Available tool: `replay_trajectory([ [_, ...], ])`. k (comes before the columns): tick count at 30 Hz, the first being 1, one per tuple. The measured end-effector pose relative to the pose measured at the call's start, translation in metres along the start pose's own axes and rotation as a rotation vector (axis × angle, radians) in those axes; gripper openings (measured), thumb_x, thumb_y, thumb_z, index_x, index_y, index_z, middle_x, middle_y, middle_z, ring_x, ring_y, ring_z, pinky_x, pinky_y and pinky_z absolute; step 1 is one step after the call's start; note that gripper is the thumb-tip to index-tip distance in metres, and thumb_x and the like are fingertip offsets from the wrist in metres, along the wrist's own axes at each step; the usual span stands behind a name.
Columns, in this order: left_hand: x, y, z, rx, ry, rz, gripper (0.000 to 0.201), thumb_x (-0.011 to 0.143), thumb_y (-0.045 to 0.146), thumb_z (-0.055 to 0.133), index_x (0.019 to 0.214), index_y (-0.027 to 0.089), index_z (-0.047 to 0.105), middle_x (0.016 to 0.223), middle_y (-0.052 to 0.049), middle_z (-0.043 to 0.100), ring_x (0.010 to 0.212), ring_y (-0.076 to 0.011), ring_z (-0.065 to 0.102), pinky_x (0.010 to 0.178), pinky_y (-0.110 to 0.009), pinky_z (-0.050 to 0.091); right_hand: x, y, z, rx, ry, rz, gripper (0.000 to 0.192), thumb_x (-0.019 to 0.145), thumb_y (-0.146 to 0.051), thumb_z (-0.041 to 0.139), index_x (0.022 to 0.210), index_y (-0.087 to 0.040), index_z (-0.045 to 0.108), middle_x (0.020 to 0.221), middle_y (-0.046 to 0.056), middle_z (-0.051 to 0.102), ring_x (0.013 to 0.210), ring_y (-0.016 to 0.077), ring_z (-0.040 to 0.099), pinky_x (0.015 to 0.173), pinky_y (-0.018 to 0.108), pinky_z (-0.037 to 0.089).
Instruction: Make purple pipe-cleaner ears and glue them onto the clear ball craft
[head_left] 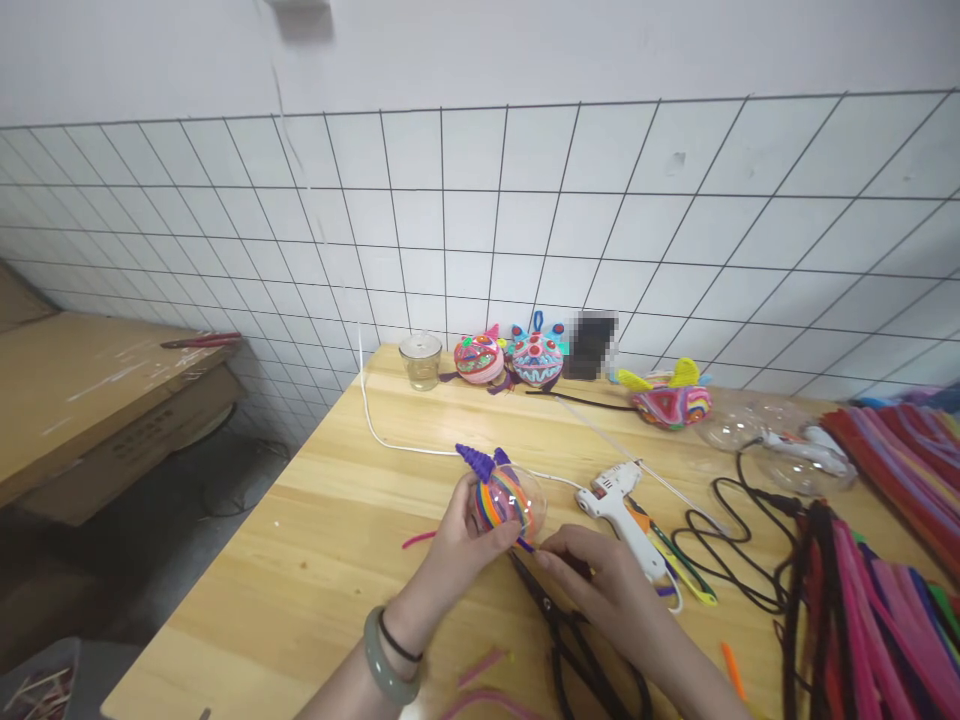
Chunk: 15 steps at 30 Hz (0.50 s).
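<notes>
Table (315, 560) of pale wood stands against a white wall carrying a black wire grid (525, 230). Pipe cleaner stock (892, 560) in many colours lies piled at the right edge of the table. Three finished multicoloured ornaments (536, 358) and a glass jar (421, 360) stand along the far edge. A white glue gun (619, 505) lies just right of centre, its cord running back across the table. Black scissors (570, 640) lie near the front edge, partly under the right hand (600, 585). The left hand (461, 545) cups a clear ball (510, 497) wrapped with coloured stripes and topped by a purple horn, held just above the table centre, fingers curled against its side. The right hand pinches a purple pipe cleaner end (527, 545) at the underside of the ball.
</notes>
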<state>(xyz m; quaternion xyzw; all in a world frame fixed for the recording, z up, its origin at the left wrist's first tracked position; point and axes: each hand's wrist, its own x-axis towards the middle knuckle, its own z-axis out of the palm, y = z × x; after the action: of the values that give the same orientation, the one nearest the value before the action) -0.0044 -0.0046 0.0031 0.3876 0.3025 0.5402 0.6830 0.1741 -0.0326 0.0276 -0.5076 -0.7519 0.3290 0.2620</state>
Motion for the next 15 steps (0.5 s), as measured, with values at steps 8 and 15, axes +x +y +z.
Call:
replay_trajectory([
  [8,-0.001,0.001,0.001,-0.107,-0.049,-0.041,0.05,0.063,0.023,0.08,0.11,0.021,0.061,0.111,-0.008,0.066,0.103,-0.0228,0.058,0.091,-0.033,0.043,0.0,-0.004,-0.001,0.057,0.02,-0.013,0.019,0.089,-0.033,0.053,0.091,-0.023,0.07,0.083,0.004,0.073,0.074,0.0195,0.065,0.064,0.027,0.049],
  [15,-0.007,0.004,-0.005,-0.263,-0.127,-0.154,0.058,0.056,0.026,0.085,0.11,0.02,0.063,0.106,-0.008,0.066,0.094,-0.0196,0.061,0.085,-0.029,0.044,-0.004,-0.013,-0.001,0.076,0.072,-0.078,0.016,0.088,-0.029,0.056,0.085,-0.02,0.069,0.077,0.003,0.071,0.069,0.0173,0.062,0.062,0.026,0.047],
])
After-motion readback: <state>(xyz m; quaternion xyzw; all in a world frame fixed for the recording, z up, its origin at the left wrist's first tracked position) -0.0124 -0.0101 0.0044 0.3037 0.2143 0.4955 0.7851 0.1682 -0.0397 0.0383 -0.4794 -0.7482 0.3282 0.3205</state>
